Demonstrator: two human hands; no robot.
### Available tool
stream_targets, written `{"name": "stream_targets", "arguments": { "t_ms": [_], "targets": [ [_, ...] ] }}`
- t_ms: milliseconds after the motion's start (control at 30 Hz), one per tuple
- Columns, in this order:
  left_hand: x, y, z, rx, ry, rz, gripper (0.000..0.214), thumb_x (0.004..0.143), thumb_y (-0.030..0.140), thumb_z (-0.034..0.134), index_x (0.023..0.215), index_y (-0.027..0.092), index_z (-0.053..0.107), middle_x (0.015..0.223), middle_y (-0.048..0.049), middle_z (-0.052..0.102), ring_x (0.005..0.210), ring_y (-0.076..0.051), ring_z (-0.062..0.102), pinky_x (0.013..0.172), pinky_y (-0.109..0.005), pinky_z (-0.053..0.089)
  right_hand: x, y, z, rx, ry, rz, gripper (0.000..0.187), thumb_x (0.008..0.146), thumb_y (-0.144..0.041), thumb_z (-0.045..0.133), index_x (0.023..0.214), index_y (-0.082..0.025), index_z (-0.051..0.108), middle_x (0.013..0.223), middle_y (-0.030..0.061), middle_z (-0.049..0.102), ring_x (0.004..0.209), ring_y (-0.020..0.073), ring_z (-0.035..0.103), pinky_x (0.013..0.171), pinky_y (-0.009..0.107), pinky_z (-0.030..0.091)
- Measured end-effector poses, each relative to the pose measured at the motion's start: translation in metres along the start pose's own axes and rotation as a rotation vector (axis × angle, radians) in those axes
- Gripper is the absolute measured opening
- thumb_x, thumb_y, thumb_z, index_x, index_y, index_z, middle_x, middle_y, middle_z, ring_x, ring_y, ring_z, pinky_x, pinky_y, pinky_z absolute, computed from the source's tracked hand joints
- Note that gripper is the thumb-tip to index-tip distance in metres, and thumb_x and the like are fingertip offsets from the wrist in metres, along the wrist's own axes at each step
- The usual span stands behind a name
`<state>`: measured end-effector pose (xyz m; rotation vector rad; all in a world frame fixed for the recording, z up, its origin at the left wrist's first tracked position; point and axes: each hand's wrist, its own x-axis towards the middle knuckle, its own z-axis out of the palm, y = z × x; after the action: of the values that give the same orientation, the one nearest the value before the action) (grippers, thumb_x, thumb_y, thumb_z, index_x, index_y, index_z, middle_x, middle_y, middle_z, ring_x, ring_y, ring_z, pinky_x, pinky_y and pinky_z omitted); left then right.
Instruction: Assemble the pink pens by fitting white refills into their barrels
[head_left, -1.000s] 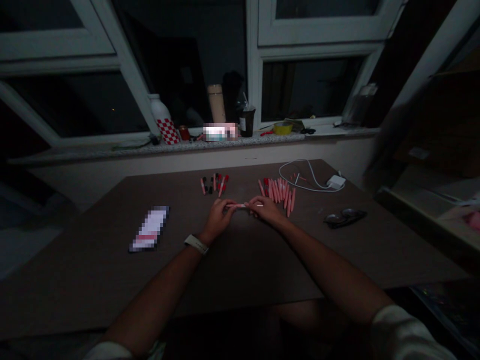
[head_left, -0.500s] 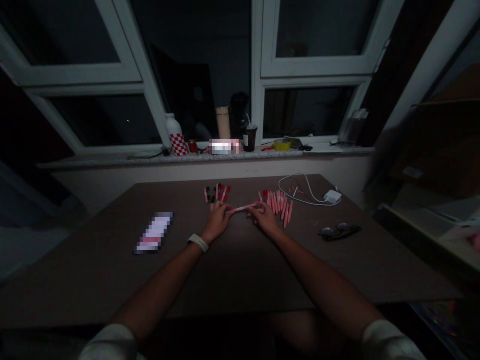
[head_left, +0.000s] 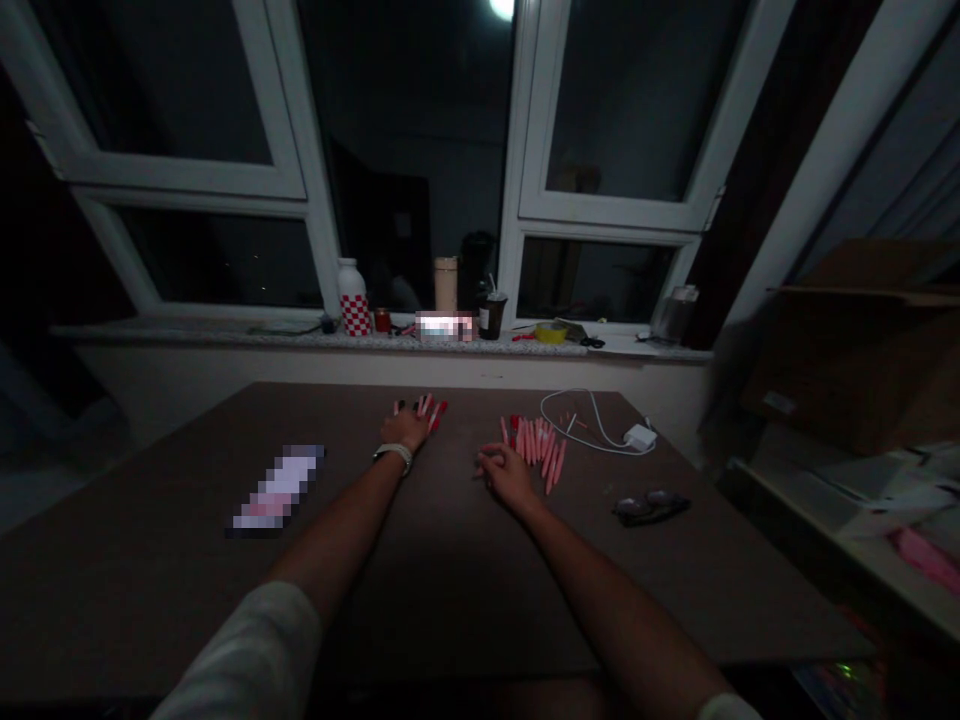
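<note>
My left hand (head_left: pixel 405 428), with a pale watch on the wrist, reaches far across the dark table (head_left: pixel 450 590) to a small cluster of red and black pen pieces (head_left: pixel 429 407). Its fingertips rest at the cluster and are hidden behind the back of the hand. Nearer the middle, my right hand (head_left: pixel 504 472) lies on the table with its fingers curled round a pink pen (head_left: pixel 480 464) that barely shows. A row of several pink pens (head_left: pixel 541 442) lies just to the right of that hand.
A white charger with its cable (head_left: pixel 637 437) and a pair of dark glasses (head_left: pixel 651 507) lie on the right of the table. A blurred flat packet (head_left: pixel 277 487) lies on the left. The windowsill holds a checked bottle (head_left: pixel 354 310), cups and a yellow tape roll (head_left: pixel 551 332).
Both hands held one pink pen between them. The left hand has let go and moved forward to the red and black cluster; the right hand kept the pen. The camera tilted up.
</note>
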<state>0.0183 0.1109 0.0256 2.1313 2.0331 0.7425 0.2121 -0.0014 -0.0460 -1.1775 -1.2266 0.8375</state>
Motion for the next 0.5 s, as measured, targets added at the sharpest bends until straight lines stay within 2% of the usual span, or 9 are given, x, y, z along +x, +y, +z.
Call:
{"name": "stream_targets", "arguments": {
  "t_ms": [100,233,333,500],
  "targets": [
    [-0.001,0.003,-0.002,-0.001,0.045,-0.054,0.065,0.089,0.066,0.033,0.104,0.014,0.070,0.108,-0.0237,0.067,0.100,-0.038,0.063,0.083,-0.047,0.048,-0.002,-0.003,0.000,-0.042,-0.010,-0.030,0.033,0.077,-0.044,0.063,0.095,-0.017,0.062,0.058,0.0006,0.068,0.042,0.0125,0.054,0.043,0.021,0.035],
    [-0.012,0.022,0.004,-0.026,0.069,0.089,0.048,0.095,0.049,0.036,0.112,0.014,0.064,0.117,-0.0190,0.064,0.117,-0.032,0.055,0.100,-0.046,0.039,-0.009,-0.013,0.002,-0.089,-0.004,-0.076,0.028,0.079,-0.044,0.062,0.087,-0.017,0.064,0.054,-0.0001,0.065,0.049,0.0142,0.059,0.050,0.022,0.040],
    [-0.022,0.045,0.019,-0.060,-0.026,0.240,0.032,0.093,0.037,0.045,0.106,0.016,0.067,0.110,-0.0126,0.068,0.113,-0.024,0.058,0.104,-0.036,0.036,-0.013,-0.020,0.002,-0.112,0.034,-0.111,0.030,0.081,-0.046,0.058,0.083,-0.017,0.064,0.051,-0.0015,0.061,0.048,0.0141,0.058,0.050,0.022,0.040],
    [-0.029,0.084,0.059,-0.127,-0.269,0.351,0.027,0.090,0.040,0.057,0.089,0.016,0.069,0.091,-0.0093,0.070,0.090,-0.021,0.066,0.083,-0.032,0.049,-0.014,-0.027,-0.003,-0.131,0.179,-0.210,0.031,0.085,-0.046,0.056,0.084,-0.016,0.065,0.048,-0.0037,0.056,0.046,0.0133,0.054,0.049,0.022,0.039]
  ]
}}
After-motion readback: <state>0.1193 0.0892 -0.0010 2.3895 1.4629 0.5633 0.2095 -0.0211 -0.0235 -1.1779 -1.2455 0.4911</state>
